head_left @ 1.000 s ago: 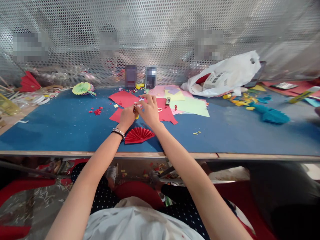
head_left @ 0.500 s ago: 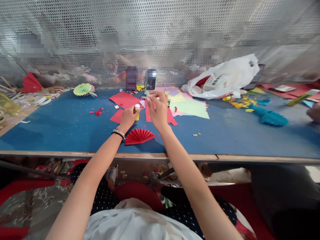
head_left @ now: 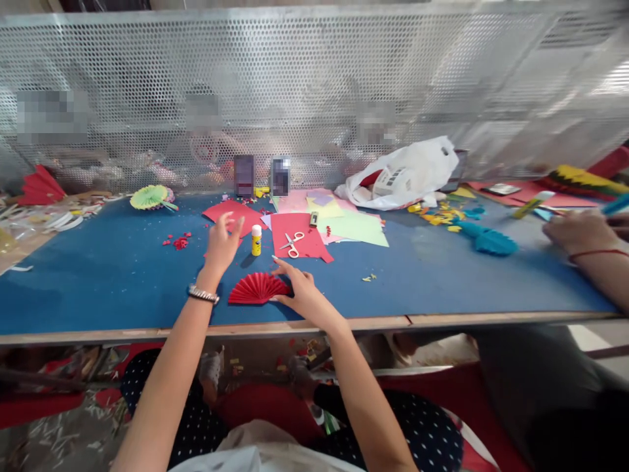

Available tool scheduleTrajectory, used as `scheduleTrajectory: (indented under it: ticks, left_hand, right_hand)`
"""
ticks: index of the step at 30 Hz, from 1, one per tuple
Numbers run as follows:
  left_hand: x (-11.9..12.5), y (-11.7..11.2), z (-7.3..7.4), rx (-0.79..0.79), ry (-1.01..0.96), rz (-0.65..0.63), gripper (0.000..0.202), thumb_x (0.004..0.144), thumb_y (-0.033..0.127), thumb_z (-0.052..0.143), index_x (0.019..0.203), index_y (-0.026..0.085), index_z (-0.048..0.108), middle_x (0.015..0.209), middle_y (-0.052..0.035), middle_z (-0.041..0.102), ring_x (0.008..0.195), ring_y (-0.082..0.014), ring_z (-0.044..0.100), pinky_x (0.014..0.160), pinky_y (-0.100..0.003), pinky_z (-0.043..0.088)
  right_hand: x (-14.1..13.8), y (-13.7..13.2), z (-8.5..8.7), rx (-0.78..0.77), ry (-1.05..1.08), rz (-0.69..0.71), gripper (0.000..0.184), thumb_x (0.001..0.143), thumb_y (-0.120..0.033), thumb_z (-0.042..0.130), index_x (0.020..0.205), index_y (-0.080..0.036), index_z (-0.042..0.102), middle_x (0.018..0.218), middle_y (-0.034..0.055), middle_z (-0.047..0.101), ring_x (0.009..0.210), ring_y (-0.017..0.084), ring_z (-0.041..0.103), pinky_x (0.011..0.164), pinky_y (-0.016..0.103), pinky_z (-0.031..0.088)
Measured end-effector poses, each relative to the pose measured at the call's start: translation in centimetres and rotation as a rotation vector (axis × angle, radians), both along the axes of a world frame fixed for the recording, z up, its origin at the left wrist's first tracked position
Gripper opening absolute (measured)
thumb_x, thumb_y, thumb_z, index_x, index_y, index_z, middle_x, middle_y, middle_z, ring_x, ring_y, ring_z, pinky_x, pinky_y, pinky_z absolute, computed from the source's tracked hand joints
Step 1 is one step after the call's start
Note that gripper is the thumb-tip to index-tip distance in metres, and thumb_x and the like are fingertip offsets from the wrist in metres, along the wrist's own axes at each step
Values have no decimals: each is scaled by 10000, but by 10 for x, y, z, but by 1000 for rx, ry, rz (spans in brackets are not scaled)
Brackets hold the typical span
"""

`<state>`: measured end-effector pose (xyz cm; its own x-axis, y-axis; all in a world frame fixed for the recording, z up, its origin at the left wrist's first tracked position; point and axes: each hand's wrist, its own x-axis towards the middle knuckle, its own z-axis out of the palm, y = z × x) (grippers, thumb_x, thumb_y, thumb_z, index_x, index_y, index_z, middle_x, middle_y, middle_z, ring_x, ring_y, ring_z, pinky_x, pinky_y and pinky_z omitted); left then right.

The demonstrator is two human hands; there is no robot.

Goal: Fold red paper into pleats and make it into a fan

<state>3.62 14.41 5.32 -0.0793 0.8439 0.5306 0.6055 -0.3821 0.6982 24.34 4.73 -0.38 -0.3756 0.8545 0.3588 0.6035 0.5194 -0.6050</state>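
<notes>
My right hand [head_left: 302, 288] is at the right end of a pleated red paper fan [head_left: 256, 289], thumb and forefinger spread on either side of it. The fan lies on the blue tabletop [head_left: 122, 282] near its front edge. My left hand [head_left: 223, 244] hovers over the table, fingers apart and nothing in it. Just to its right a yellow glue stick [head_left: 256, 241] with a white cap stands upright. White-handled scissors [head_left: 293, 245] rest on a red paper sheet [head_left: 307, 226], beside a small dark sharpener-like item [head_left: 313, 219].
Behind are pastel sheets [head_left: 366, 229], two phones propped against a perforated metal screen [head_left: 295, 78], and a white plastic bag [head_left: 427, 167]. A green paper rosette [head_left: 150, 197] lies left. At right, a co-worker's hand [head_left: 572, 233] is near a blue folded paper [head_left: 494, 240].
My left hand has let go of the glue stick, which now stands on the table, and moved left. My right hand has come down to the red fan. The view has shifted.
</notes>
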Motion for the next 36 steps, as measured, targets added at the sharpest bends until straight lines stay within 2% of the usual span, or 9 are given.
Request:
scheduleTrajectory:
  ticks: [4,7,11,15,20,23,25,30,36]
  left_hand:
    - [-14,-59,3,21,-94,30,411,883,449,476,1216,209,495,1158,-106,618,1033,-195,589,892,-339,455]
    - [-13,-96,-17,-8,-27,72,379,891,426,456,1207,221,500,1134,-97,626,1039,-219,580,904,-389,453]
    - [0,-112,-50,97,214,94,384,872,404,488,1194,198,509,1202,-135,585,1157,-270,506,1022,-470,349]
    - [7,-111,-60,86,219,109,397,865,408,496,1192,183,492,1230,-158,556,1186,-286,483,1025,-488,340]
    - [10,-108,-46,-138,-99,89,373,835,532,477,975,187,508,1023,-122,601,992,-247,582,885,-417,465]
    - [15,-98,-35,-437,-320,-142,501,835,608,420,1058,166,492,879,-86,648,811,-217,646,764,-375,512]
    - [20,-88,-27,-541,-427,-290,536,839,611,403,1116,164,504,883,-83,670,790,-210,659,717,-355,527]
    - [24,-64,-5,-530,-419,-342,432,796,473,565,1108,174,580,937,-71,692,862,-204,657,690,-305,528]
    - [18,-30,8,-575,-377,-377,362,792,394,581,1057,152,626,987,-82,699,850,-200,653,667,-280,499]
  right_hand:
    - [-1,-1,1,45,1,-47,698,801,-244,645,1392,-310,280,1040,44,613,1035,228,569,956,490,367]
    - [-1,-8,3,79,-2,-43,642,807,-207,633,1369,-279,331,954,33,611,950,211,575,897,440,423]
    - [-5,-16,7,179,-67,21,555,822,-178,601,1332,-272,401,918,39,622,925,227,567,832,411,462]
    - [-7,-21,10,266,-110,29,453,842,-202,588,1272,-244,454,904,44,639,874,228,582,774,391,478]
    - [-4,-31,16,420,16,-172,328,884,-261,547,1207,-256,489,837,30,654,767,214,575,712,371,454]
    - [-11,-36,23,495,19,-239,293,904,-274,514,1195,-246,505,811,34,659,740,214,562,683,361,437]
    - [-18,-36,25,511,-56,-233,283,914,-280,494,1193,-240,521,814,45,663,756,221,563,671,359,422]
    - [-29,-30,23,477,-182,-184,298,929,-292,464,1216,-242,528,869,60,671,816,225,567,686,352,405]
    - [-13,2,50,540,121,-195,297,896,-233,483,1193,-229,485,926,51,632,844,201,555,788,355,448]
